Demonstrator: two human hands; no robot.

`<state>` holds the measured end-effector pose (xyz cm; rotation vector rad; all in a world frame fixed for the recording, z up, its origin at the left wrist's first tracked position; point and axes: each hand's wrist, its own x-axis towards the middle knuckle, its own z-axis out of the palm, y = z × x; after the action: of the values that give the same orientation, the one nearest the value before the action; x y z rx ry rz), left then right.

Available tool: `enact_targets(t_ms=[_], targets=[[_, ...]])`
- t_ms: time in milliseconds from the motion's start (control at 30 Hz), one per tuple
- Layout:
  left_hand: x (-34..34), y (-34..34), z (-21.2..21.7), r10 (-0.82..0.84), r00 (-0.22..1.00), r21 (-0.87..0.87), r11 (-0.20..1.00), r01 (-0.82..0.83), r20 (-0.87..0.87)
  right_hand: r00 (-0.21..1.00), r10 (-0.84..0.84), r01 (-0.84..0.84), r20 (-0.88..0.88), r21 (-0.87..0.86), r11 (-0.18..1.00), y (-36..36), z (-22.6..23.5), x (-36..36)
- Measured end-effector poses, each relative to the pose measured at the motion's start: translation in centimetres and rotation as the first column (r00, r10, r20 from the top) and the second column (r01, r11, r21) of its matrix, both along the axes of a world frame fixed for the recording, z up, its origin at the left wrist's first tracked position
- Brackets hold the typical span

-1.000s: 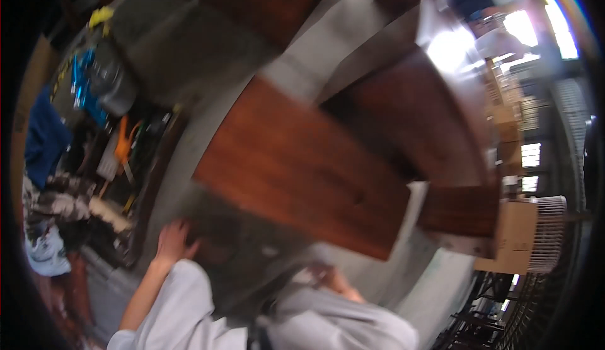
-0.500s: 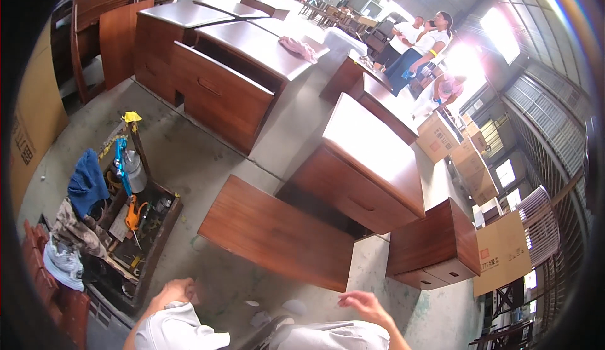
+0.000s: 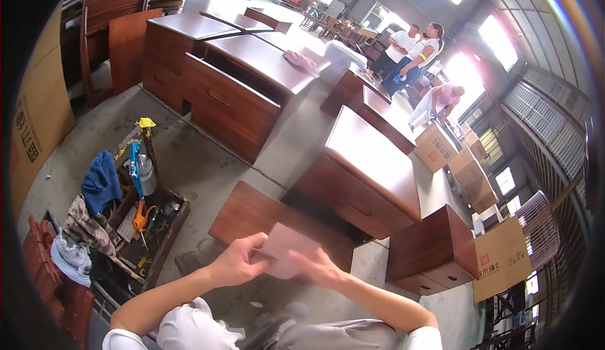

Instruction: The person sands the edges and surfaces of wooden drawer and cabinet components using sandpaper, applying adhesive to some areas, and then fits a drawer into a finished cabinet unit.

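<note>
Between my hands is a thin, matte pinkish sheet, which looks like sandpaper. My left hand pinches its left edge between thumb and fingers. At the sheet's right side, my right hand overlaps it; motion blurs these fingers, so their grip does not show clearly. Just beyond both hands, a flat reddish-brown wooden panel lies low by the floor, partly hidden by the hands and sheet. Behind it stands a wooden cabinet with a pale, glossy top.
On the left stands a wooden tool tray with an orange-handled tool and a blue cloth. A small cabinet is at right. Farther back are a cabinet with a pulled-out drawer, cardboard boxes and several people.
Both hands have risen from beside my lap and come together over the panel, now with the pinkish sheet between them. The view has shifted slightly; a person at the back right bends over the boxes.
</note>
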<state>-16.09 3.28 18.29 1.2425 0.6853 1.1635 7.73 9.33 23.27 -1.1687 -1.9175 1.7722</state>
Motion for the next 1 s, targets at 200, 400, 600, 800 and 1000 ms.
enact_targets(t_ms=[200, 400, 600, 800, 1000], targets=[[-2.4, 7.2, -1.4, 0.210, 0.827, 0.336, 0.942, -0.027, -0.521, 0.997, -0.005, -0.020, -0.081, -0.303, 0.953, -0.1, -4.0, 10.5], [-3.0, 18.5, -7.2, 0.398, 0.264, 0.439, 0.891, 0.118, -0.879, 0.978, -0.198, 0.202, 0.061, -0.496, 0.845, -4.9, -14.7, 14.8], [0.5, 22.5, -7.7, 0.127, 0.085, 0.139, 0.980, 0.143, -0.988, 0.725, -0.682, 0.480, -0.099, -0.636, 0.603, -7.7, -19.7, 13.6], [0.0, 19.0, -4.2, 0.069, 0.121, 0.075, 0.996, 0.050, -0.990, 0.535, -0.803, 0.388, -0.263, -0.768, 0.510, -8.5, -16.6, 12.7], [-4.0, 10.0, -2.9, 0.332, 0.075, 0.337, 0.939, 0.070, -0.940, 0.647, -0.654, 0.281, -0.391, -0.676, 0.681, -9.1, -13.9, 14.0]])
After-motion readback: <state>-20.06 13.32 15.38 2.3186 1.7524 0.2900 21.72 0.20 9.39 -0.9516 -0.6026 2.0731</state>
